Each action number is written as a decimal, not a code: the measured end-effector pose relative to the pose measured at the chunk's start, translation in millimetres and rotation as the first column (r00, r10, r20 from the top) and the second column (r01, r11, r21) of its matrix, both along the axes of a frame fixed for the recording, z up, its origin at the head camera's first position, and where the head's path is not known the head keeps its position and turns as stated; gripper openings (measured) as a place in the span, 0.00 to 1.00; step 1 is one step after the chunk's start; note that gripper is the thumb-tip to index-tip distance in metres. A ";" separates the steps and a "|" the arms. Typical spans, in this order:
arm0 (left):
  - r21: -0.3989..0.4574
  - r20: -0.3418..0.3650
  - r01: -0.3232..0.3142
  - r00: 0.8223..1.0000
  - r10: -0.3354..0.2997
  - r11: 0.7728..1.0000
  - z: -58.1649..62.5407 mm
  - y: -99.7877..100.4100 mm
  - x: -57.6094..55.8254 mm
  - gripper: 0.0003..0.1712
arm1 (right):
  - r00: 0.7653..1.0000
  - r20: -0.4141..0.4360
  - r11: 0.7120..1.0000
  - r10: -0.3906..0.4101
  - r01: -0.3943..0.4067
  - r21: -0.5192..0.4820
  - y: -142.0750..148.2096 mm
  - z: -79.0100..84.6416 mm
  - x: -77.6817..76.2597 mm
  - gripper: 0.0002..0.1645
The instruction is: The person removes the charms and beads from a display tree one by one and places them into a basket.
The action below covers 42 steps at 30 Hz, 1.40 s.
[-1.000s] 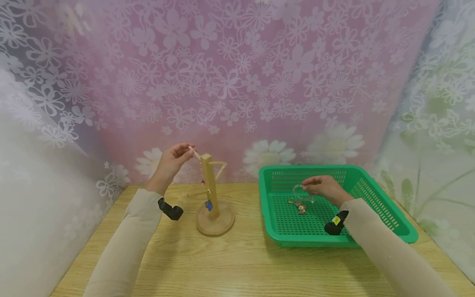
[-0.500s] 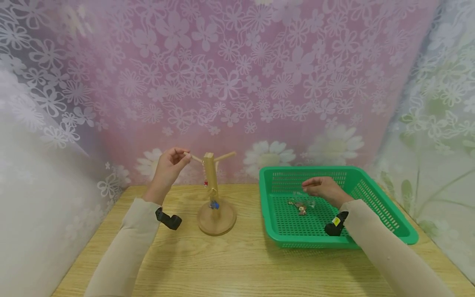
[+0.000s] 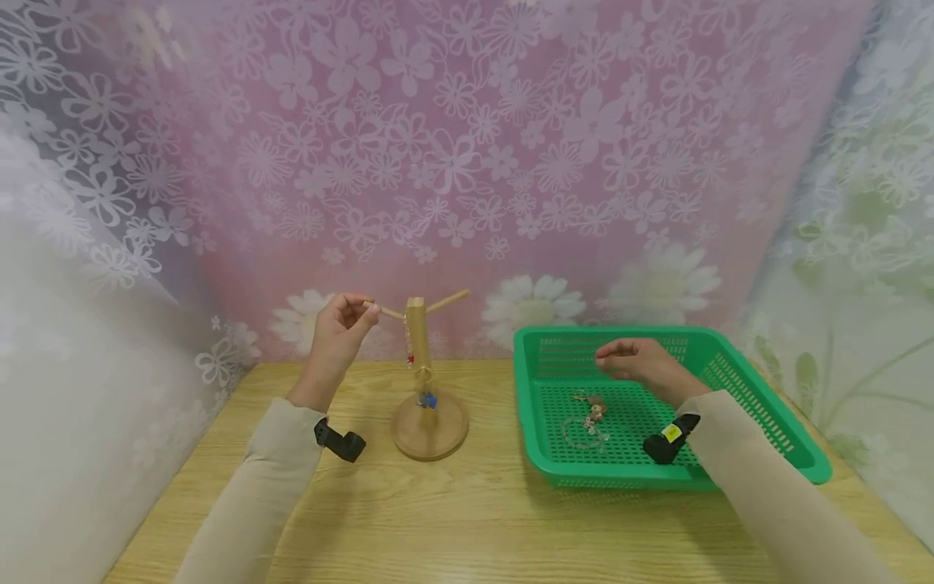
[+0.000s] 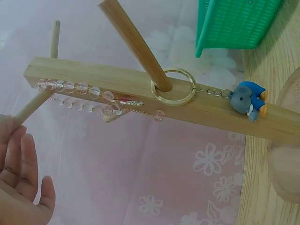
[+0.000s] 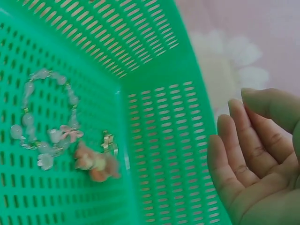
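My left hand (image 3: 339, 337) pinches the end of an upper peg (image 4: 33, 107) on a wooden rack stand (image 3: 419, 341). From that peg hangs a pink beaded bracelet (image 4: 69, 86) with a small red charm. Lower on the post, a keychain with a blue-and-grey figure (image 4: 248, 100) hangs by its gold ring from another peg. My right hand (image 3: 642, 365) is over the green basket (image 3: 536, 438), fingers relaxed and holding nothing. Beneath it in the basket lie a clear beaded bracelet (image 5: 29, 101) and a keychain with a brown figure (image 5: 96, 163), close together.
The stand's round base (image 3: 430, 434) rests on the wooden table (image 3: 452, 519), left of the basket. Another peg (image 3: 448, 301) sticks out to the upper right of the post. A flowered curtain (image 3: 467, 203) hangs behind the table.
The right hand has let go of the clear bracelet, which now lies on the basket floor. The stand has turned, its pegs and hanging trinkets shifting right, while the left hand keeps its pinch.
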<state>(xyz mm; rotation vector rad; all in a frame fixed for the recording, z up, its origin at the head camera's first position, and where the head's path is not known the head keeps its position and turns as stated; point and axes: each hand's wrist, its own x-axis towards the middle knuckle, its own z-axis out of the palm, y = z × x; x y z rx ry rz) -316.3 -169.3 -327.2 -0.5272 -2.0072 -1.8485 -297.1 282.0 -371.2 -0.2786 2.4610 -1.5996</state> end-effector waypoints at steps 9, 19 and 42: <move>0.041 0.012 -0.027 1.000 0.027 0.999 0.3 5.2 2.7 0.13 | 0.999 -0.041 0.999 0.025 -0.027 -0.044 -19.8 26.1 11.9 0.25; 0.067 0.012 -0.051 0.999 0.051 0.996 3.8 8.0 7.4 0.12 | 0.984 -0.143 0.991 0.108 -0.118 -0.060 -73.9 32.4 41.1 0.21; 0.138 -0.027 -0.098 0.994 0.103 0.986 -2.7 16.7 13.7 0.05 | 0.945 -0.247 0.916 0.214 -0.282 -0.285 -203.1 -33.0 98.6 0.16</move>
